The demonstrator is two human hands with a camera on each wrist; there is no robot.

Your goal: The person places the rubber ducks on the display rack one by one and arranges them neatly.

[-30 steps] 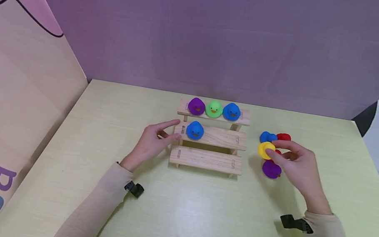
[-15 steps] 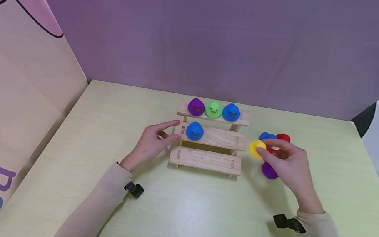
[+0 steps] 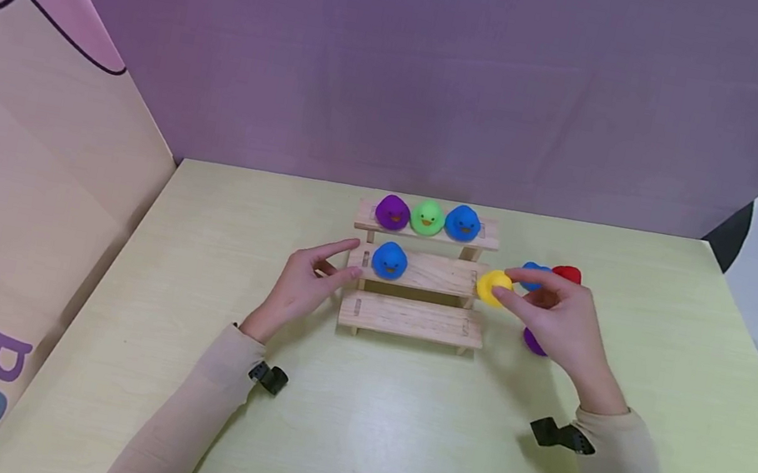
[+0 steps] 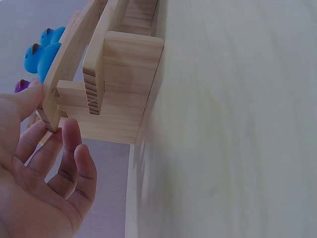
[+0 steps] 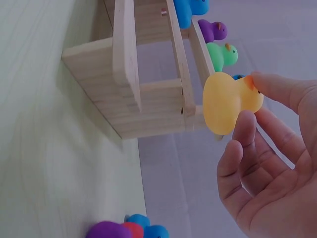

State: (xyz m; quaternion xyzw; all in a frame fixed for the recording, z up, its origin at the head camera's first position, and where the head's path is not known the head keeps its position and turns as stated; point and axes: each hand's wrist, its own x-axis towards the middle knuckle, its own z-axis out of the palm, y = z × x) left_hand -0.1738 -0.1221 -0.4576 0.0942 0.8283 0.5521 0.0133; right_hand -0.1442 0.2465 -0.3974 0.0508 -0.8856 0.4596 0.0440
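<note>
A three-step wooden shelf [image 3: 411, 320] stands on the table. With thumb above and fingertips below, my left hand [image 3: 305, 283] pinches the left end of its middle board, as the left wrist view shows. My right hand [image 3: 562, 320] holds a yellow rubber duck [image 5: 223, 104] by the head between thumb and fingers, off the table at the right end of the middle step. On that step's left part sits a blue duck [image 3: 390, 261]. Along the top step are a purple duck [image 3: 393, 213], a green duck [image 3: 428, 218] and another blue duck [image 3: 463, 223].
To the right of the shelf several ducks lie grouped on the table, partly hidden by my right hand: a red duck [image 3: 567, 274], a blue duck [image 5: 151, 230] and a purple duck [image 5: 109, 230] show. A purple backdrop [image 3: 409, 64] rises behind the table.
My right hand has carried the yellow duck leftward from the group of ducks to the right end of the middle step. The left hand has stayed on the shelf.
</note>
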